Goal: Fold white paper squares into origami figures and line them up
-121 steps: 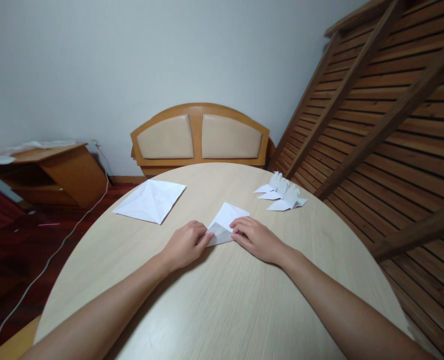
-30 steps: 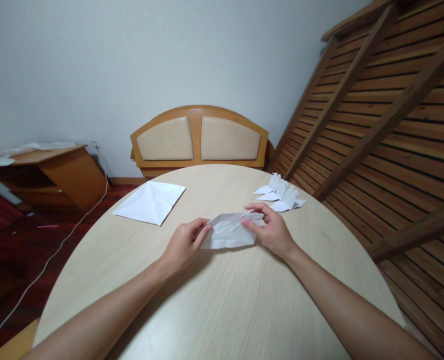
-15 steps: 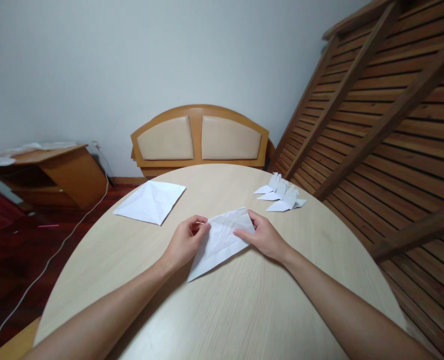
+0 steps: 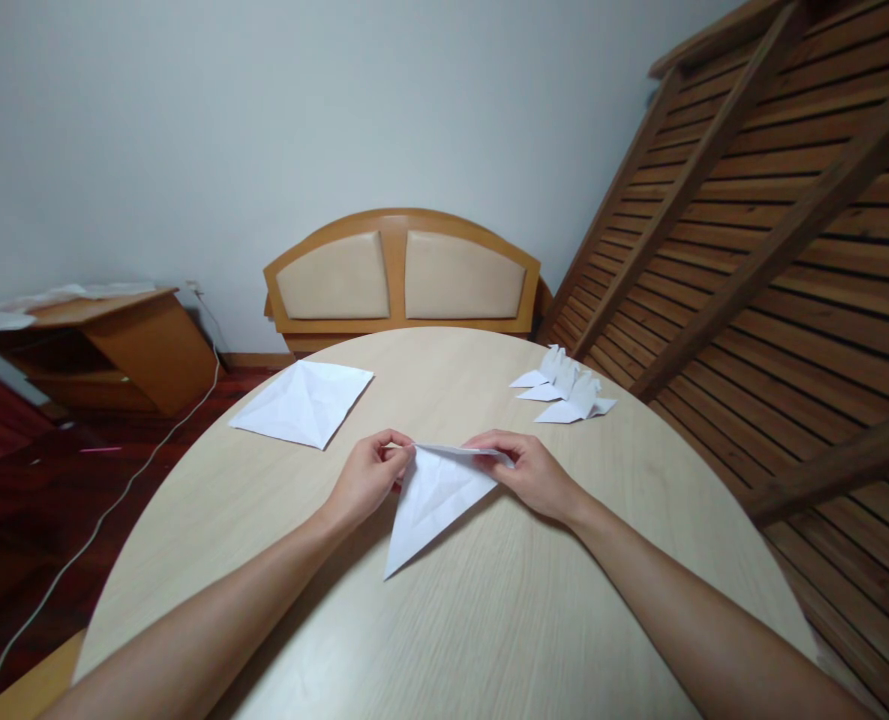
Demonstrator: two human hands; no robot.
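Observation:
A creased sheet of white paper is held between my two hands above the round table, one pointed corner hanging toward me. My left hand pinches its upper left corner between thumb and fingers. On the right side, my right hand grips the paper, with the fingers over a flap that is folded along the top. Part of the far side is hidden behind the fingers.
Another creased white sheet lies flat at the table's back left. Several folded white paper figures stand in a row at the back right. Beyond the round table are a padded headboard and a leaning slatted wooden frame.
The top part of the held paper has bent over along its upper edge, so the sheet now looks more triangular. My right fingers have moved over that flap; my left hand keeps its pinch.

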